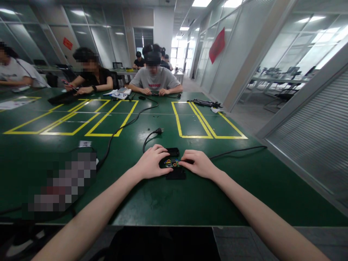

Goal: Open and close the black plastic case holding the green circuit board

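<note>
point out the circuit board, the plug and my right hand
Circuit board (172, 163), head view: middle of its visible part.
Plug (159, 131), head view: its black body.
Right hand (200, 164), head view: back of the hand.

Red lettering (154, 85) that looks to spell "wassup" runs across the chest of a grey T-shirt (156, 77) on a person (163, 80) seated across the green bench (217, 203). On the near left, a small white label (85, 144) on the benchtop appears, from where I stand, to carry the number "24". Any writing on the red sheet (217, 46) fixed to the right-hand glass wall (209, 74) is too blurred to read.
</note>
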Action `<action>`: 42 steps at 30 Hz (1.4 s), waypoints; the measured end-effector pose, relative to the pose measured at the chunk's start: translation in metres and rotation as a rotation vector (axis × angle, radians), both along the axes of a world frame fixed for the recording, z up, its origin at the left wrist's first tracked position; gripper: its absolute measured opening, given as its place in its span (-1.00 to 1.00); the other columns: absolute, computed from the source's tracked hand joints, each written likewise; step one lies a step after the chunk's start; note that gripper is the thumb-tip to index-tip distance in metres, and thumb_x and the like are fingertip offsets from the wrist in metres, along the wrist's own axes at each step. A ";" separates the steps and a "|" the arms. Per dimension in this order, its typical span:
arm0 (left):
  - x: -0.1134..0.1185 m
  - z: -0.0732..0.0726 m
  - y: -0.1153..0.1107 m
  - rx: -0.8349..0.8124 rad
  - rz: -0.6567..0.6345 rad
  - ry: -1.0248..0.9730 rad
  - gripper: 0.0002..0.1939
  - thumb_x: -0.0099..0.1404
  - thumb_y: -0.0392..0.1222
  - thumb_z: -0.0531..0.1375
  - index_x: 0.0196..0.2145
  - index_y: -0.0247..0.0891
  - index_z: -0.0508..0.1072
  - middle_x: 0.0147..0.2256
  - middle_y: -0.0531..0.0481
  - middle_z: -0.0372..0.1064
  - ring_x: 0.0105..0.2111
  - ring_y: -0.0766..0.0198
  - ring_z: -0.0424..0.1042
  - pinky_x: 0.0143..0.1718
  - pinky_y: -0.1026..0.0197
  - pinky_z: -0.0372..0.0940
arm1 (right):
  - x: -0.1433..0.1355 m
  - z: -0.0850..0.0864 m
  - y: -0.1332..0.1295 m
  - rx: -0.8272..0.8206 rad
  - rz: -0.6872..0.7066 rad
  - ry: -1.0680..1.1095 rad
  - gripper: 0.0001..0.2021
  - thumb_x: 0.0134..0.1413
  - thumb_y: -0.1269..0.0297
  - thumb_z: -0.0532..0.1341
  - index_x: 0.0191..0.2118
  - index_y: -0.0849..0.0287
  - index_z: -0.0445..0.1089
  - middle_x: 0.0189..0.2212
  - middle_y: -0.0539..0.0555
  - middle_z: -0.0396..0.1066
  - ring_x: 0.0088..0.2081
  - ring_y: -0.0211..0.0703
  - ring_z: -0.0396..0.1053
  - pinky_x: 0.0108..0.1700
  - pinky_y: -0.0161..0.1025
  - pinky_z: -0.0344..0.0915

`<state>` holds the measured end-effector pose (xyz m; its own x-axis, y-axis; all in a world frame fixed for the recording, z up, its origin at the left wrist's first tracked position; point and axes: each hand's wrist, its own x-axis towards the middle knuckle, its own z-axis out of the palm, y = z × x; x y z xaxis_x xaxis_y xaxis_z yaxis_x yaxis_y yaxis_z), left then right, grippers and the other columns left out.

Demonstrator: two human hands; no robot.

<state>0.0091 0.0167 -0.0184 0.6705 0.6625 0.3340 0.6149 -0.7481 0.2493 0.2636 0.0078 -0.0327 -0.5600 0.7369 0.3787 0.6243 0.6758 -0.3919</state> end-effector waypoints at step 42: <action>-0.012 -0.017 0.029 -0.216 -0.014 -0.281 -0.61 0.27 0.00 0.34 -0.01 -0.24 0.62 0.15 -0.21 0.49 0.18 0.00 0.47 0.27 -0.09 0.32 | -0.009 -0.008 0.009 -0.096 -0.161 0.113 -0.63 0.13 0.11 0.36 0.00 0.18 0.52 -0.36 0.05 0.43 -0.32 -0.12 0.39 -0.23 -0.17 0.35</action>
